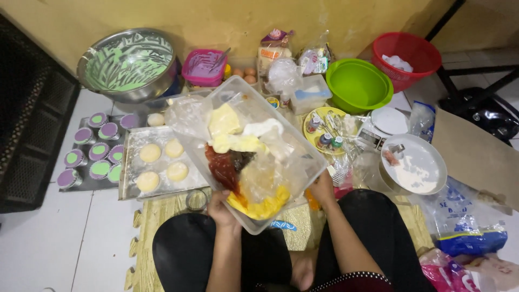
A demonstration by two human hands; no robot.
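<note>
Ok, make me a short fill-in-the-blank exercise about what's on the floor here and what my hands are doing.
1. Both hands, the left hand and the right hand, hold a clear plastic ____ of bagged dough.
2. The metal baking tray carries ____ pale dough rounds.
3. The steel mixing bowl is smeared with ____ batter.
4. The empty plastic bowl beside the red basket is ____.

Missing words: container; four; green; green

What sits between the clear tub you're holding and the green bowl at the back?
In the head view, a small lidded clear box lies between the clear tub and the green bowl, with a yellow plate of small bottles just below that line.
</note>
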